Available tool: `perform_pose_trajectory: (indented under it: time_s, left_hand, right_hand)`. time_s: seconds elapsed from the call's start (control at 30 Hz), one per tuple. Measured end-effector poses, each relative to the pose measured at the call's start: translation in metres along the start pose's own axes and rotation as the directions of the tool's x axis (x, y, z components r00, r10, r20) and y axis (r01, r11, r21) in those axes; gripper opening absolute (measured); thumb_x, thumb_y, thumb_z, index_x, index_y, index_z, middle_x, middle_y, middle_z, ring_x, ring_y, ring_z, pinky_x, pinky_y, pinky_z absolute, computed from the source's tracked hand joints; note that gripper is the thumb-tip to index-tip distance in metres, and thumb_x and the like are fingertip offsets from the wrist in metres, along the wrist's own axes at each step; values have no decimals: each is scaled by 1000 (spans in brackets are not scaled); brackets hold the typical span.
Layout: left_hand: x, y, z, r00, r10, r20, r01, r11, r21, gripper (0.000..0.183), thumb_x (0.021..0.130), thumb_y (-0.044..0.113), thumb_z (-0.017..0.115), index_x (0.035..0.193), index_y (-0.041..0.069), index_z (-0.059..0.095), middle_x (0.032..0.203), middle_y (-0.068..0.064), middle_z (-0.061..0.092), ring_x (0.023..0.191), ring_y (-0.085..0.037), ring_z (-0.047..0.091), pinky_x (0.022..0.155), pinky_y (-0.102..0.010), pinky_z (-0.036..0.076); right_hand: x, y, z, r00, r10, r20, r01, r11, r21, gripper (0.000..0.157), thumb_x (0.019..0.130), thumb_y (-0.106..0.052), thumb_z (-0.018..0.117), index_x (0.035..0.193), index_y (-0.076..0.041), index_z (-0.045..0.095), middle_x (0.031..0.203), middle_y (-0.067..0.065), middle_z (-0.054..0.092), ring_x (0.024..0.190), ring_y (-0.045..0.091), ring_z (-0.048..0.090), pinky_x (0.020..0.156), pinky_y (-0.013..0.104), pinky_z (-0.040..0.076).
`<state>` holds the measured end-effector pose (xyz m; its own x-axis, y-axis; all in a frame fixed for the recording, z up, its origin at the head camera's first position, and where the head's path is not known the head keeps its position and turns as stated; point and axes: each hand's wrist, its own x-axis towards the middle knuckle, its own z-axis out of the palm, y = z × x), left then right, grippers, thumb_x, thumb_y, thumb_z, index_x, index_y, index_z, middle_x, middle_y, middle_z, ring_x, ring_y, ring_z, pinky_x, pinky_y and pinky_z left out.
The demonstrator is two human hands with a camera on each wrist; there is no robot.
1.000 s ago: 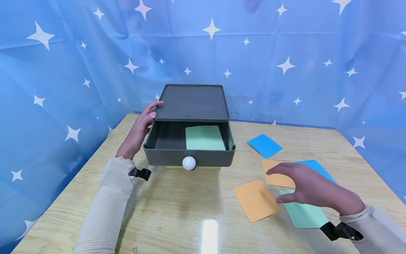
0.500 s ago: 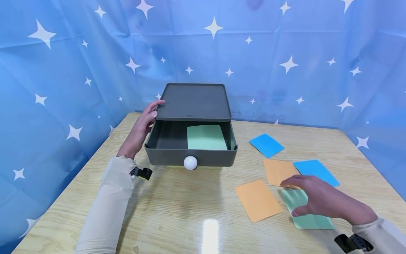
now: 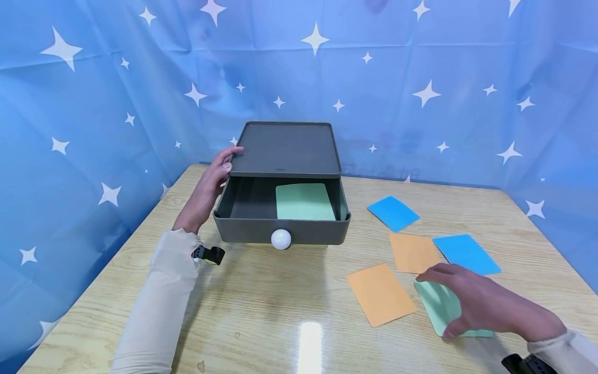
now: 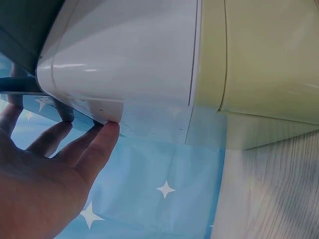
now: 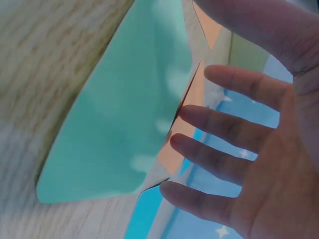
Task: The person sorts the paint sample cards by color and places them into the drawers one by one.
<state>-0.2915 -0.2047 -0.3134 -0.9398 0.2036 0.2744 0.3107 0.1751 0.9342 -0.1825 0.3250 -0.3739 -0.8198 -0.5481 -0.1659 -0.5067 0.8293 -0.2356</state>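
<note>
Head view: right hand [image 3: 490, 301] spread over green card [image 3: 437, 306] toward tabletop's [image 3: 261, 306] right edge.
Left hand [image 3: 203, 197], fingers apart, touches drawer box [image 3: 287, 153].

In front of you hangs a blue cloth [image 3: 289, 72] printed with white four-pointed stars, creased across and wrapping round to your left and right. Below it you see a pale wood-grain tabletop [image 3: 261, 306], its far corners rounded, and on its glossy near part a bright white reflection [image 3: 310, 348] of light.
</note>
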Motion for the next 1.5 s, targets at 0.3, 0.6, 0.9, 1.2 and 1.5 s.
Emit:
perform_pose_trajectory:
  time_s: [0.3, 0.6, 0.9, 1.2, 1.5]
  left_hand:
    - [-2, 0, -1, 1000, 9, -5, -9, 1000, 6, 49, 106, 42, 33, 153, 34, 36, 166, 1, 25, 151, -29, 26, 120, -64, 19]
    - [-2, 0, -1, 1000, 9, -3, -9, 1000, 2, 49, 105, 41, 33, 153, 33, 36, 166, 0, 24, 151, -30, 26, 119, -64, 20]
    - [-2, -1, -1, 1000, 12, 3, -12, 1000, 1, 49, 105, 41, 32, 153, 32, 36, 166, 0, 24, 152, -30, 25, 120, -64, 19]
    - [0, 1, -1, 1000, 9, 8, -9, 1000, -4, 48, 105, 40, 32, 153, 32, 36, 166, 3, 22, 152, -30, 26, 119, -64, 20]
    - [0, -1, -1, 1000, 11, 5, -11, 1000, -5, 48, 105, 39, 32, 153, 32, 36, 166, 2, 24, 151, -30, 28, 119, -64, 21]
  right_hand:
    - [-3, -2, 5, 998, -49, -43, 47, 997, -61, 97, 51, -47, 96, 136, -24, 56, 133, 8, 55, 114, 35, 57, 69, 31, 52]
    - [-3, -3, 6, 997, -57, -46, 54, 997, -63, 91, 50, -42, 97, 132, -29, 59, 128, 2, 54, 109, 28, 54, 69, 29, 52]
    - [-1, -5, 3, 995, -90, -51, 86, 994, -75, 84, 53, -50, 94, 128, -31, 61, 120, -2, 51, 101, 17, 51, 68, 27, 49]
    - [0, -9, -2, 990, -114, -78, 108, 992, -67, 81, 59, -47, 93, 130, -26, 60, 120, -2, 47, 90, 3, 50, 66, 24, 48]
    - [2, -17, -11, 980, -129, -151, 109, 985, -136, 79, 61, -49, 92, 129, -23, 63, 121, -3, 49, 92, 6, 53, 67, 24, 48]
